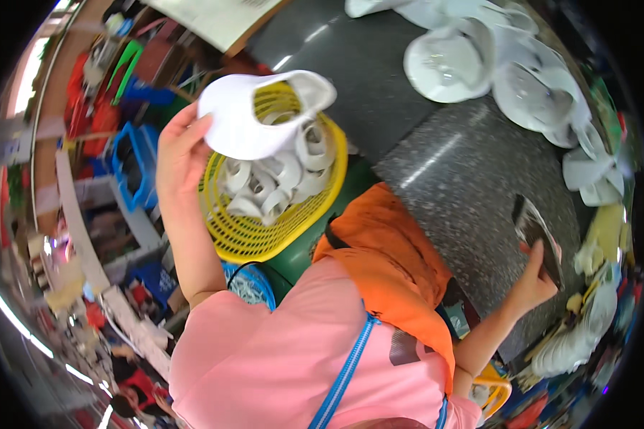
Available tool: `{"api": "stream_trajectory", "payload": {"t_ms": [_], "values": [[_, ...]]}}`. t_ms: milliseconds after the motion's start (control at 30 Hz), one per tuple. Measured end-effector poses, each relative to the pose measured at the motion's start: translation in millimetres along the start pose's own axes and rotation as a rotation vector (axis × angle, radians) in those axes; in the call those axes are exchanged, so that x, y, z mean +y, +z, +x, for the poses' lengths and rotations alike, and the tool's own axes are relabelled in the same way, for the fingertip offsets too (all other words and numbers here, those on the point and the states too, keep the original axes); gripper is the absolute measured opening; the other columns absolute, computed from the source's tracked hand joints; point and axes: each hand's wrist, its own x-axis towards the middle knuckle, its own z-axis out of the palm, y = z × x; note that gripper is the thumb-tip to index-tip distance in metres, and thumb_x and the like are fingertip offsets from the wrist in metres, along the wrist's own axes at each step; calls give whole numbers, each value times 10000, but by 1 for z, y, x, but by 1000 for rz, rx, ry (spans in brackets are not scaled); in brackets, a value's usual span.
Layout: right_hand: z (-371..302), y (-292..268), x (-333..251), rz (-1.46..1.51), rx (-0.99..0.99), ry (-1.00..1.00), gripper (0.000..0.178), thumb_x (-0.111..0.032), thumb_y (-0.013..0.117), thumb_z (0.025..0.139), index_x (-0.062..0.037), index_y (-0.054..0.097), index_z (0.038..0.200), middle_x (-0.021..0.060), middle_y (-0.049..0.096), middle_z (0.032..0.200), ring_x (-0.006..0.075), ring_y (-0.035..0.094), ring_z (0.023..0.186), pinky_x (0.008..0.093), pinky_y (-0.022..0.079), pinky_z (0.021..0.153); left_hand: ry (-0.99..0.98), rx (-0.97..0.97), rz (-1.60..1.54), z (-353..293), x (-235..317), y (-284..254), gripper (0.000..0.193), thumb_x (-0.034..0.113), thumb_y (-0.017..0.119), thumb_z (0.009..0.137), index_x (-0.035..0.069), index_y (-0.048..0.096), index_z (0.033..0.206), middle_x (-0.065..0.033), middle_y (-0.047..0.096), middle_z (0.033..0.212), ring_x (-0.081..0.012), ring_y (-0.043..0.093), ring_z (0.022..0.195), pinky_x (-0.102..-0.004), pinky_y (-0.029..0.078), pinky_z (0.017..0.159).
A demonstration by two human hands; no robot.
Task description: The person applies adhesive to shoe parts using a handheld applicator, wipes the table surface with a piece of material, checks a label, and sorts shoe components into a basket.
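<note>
My left hand (pixel 183 154) pinches the edge of a white shoe upper (pixel 230 114), with a rounded front and an opening toward its far end. It is held up over a yellow plastic basket (pixel 338 168). Several white shoe uppers (pixel 283 171) lie jumbled inside that basket. Off to the right, over the dark speckled tabletop (pixel 472 200), my right hand (pixel 534 282) is closed around a long, dark, flat piece (pixel 535 232) with a pointed end and a shiny face. What kind of thing that is I cannot make out.
More white uppers (pixel 451 61) lie overlapping along the table's far and right side. Nested white pieces (pixel 576 336) form a stack at the lower right. A blue basket (pixel 249 284) sits below the yellow one, and a blue crate (pixel 136 168) stands at left. An orange apron (pixel 390 243) covers my lap.
</note>
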Motion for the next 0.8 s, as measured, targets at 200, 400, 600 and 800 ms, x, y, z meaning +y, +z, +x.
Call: {"api": "stream_trajectory", "payload": {"t_ms": [200,400,600,800], "values": [[-1,12,-1,-123,-33,34,243,-141,575,882,65,617,1003,80,663,777,131,595,724,268,444,751,-119,481,244,-38,-76,-162,341,34,636,800,-18,494,1107,-107,622,913,-175,631,717,-283,553,649],[-18,11,-7,-211,-10,-8,196,-83,559,879,73,599,990,91,633,871,144,600,699,269,463,712,-210,858,-37,-54,-197,-271,287,59,572,857,28,481,1127,-129,600,1003,-243,628,827,-357,560,707],[-26,-1,-4,-323,59,110,396,-302,622,855,89,680,827,106,680,786,154,590,782,296,401,865,114,963,-642,-52,-310,-302,300,88,400,938,101,454,1233,-97,555,1167,-256,572,1027,-409,470,905],[-31,-11,7,-338,33,123,409,-299,631,849,107,664,870,114,677,779,152,600,779,287,421,833,-529,1346,-520,-42,-417,-305,253,159,462,907,43,526,1123,-166,571,1074,-278,570,972,-402,501,796]]}}
